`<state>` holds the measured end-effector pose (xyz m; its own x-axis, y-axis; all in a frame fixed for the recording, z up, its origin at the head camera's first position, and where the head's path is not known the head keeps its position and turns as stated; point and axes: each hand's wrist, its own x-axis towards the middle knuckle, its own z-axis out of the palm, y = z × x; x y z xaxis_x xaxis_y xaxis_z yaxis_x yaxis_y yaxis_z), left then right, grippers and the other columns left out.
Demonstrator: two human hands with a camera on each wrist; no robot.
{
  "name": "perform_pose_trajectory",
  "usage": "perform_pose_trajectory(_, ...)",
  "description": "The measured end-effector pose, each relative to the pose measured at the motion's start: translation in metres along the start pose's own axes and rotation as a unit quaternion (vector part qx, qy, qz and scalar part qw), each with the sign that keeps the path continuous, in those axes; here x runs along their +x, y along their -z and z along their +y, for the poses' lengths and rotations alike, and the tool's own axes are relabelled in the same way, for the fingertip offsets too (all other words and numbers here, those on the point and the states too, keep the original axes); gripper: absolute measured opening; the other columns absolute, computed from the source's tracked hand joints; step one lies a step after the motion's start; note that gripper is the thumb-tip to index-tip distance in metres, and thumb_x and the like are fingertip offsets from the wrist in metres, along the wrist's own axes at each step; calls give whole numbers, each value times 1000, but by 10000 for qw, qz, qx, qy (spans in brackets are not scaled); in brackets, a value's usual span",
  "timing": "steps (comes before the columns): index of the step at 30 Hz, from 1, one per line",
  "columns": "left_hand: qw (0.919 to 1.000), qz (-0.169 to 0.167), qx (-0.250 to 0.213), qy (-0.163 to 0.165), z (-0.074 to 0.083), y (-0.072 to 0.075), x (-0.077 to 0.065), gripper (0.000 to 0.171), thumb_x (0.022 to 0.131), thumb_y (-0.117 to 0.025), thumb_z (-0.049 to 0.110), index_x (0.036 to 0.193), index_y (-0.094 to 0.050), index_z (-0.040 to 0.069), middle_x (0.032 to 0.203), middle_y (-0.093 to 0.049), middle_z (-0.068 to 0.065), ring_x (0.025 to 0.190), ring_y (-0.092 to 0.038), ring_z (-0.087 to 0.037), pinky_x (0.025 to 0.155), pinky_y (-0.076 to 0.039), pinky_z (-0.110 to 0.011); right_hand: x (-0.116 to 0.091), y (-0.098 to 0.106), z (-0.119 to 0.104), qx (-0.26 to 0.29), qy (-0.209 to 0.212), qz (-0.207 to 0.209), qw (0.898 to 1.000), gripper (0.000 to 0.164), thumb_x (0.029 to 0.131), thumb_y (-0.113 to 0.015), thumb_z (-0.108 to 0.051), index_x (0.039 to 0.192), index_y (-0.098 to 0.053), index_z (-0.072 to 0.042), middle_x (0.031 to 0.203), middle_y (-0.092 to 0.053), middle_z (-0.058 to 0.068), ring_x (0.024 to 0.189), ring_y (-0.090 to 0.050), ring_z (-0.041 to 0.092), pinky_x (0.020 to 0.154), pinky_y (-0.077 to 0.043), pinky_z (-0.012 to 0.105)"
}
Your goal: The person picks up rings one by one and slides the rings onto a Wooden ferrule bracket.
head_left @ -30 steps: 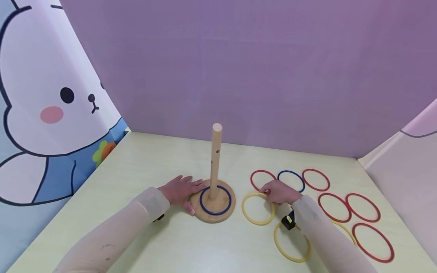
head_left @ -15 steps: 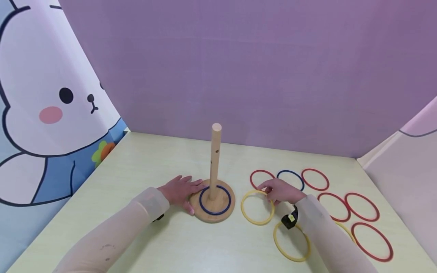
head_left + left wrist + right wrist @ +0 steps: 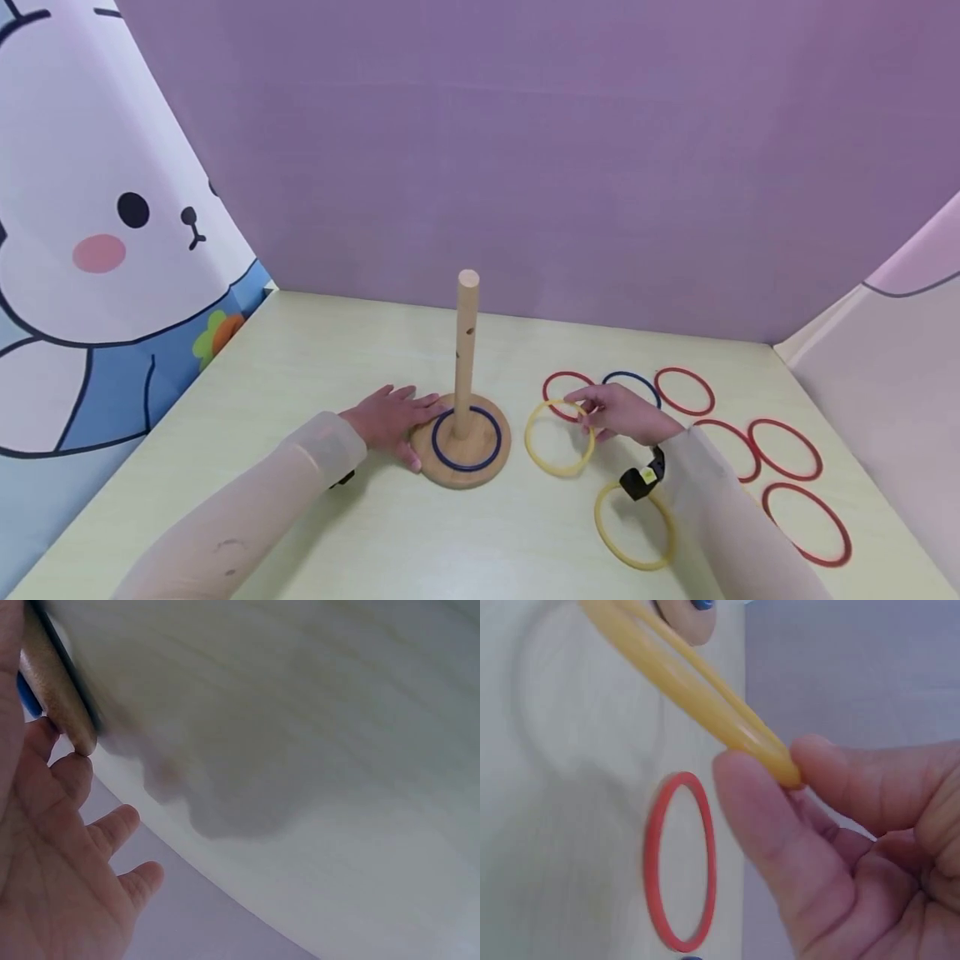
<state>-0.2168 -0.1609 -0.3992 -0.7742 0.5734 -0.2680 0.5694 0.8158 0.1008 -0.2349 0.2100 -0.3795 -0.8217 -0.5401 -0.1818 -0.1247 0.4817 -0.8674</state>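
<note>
Yellow ring (image 3: pixel 682 694) now aloft in fingers (image 3: pixel 761 817)

Yellow ring (image 3: pixel 697 697), blue ring (image 3: pixel 467 469), red rings (image 3: pixel 652 862)

Five red rings (image 3: pixel 652 862), two blue rings (image 3: pixel 467 468) and at least two yellow rings (image 3: pixel 682 690) make nine or more in sight across one counter (image 3: pixel 450 550). One round wooden base (image 3: pixel 468 454) carries one wooden peg (image 3: pixel 465 350), which bears two dark spots (image 3: pixel 470 332); one blue ring circles it. One left hand (image 3: pixel 390 423) and one right hand (image 3: pixel 626 412) appear with two pale sleeves (image 3: pixel 247 500) and two small black devices (image 3: pixel 637 482). One cartoon figure (image 3: pixel 60 275) and one purple backdrop (image 3: pixel 487 167) complete the count.
</note>
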Motion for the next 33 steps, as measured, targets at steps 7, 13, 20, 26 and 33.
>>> perform_pose_trajectory(7,10000,62,39,-41,-4,-4,-1,100,69,-77,57,149,-35,13,151,-37,-8,135,-33,-42,108,-26,-58,-1,2,-7,792,262,750,9937,46,91,-53,10,135,-40,16,98,-56,22,83,-64,16,69,-58,36)
perform_pose_trajectory(13,9998,131,75,-94,-4,-3,0,101,68,-77,58,149,-35,13,151,-37,-9,134,-33,-43,107,-27,-58,-3,4,-20,1226,443,1319,9827,51,92,-52,10,140,-34,14,102,-53,20,83,-64,10,73,-57,31)
perform_pose_trajectory(20,9997,164,92,-140,-5,-4,1,100,69,-77,57,148,-36,12,151,-37,-10,134,-33,-43,107,-27,-59,-4,6,-48,958,589,1727,9785,52,94,-51,7,143,-35,8,103,-56,17,85,-65,9,74,-56,27)
perform_pose_trajectory(26,9996,153,176,-143,-4,-4,2,100,69,-76,58,149,-36,12,151,-37,-9,135,-33,-43,107,-27,-59,-6,9,-73,1031,750,2133,9686,51,96,-50,5,145,-36,2,105,-56,10,87,-64,5,77,-56,28)
perform_pose_trajectory(33,9996,127,204,-140,-6,-4,1,99,71,-74,59,149,-35,13,151,-36,-9,135,-33,-43,107,-27,-60,-11,9,-99,1081,1300,2411,9557,48,96,-51,2,143,-41,3,100,-58,3,87,-64,4,75,-55,24)
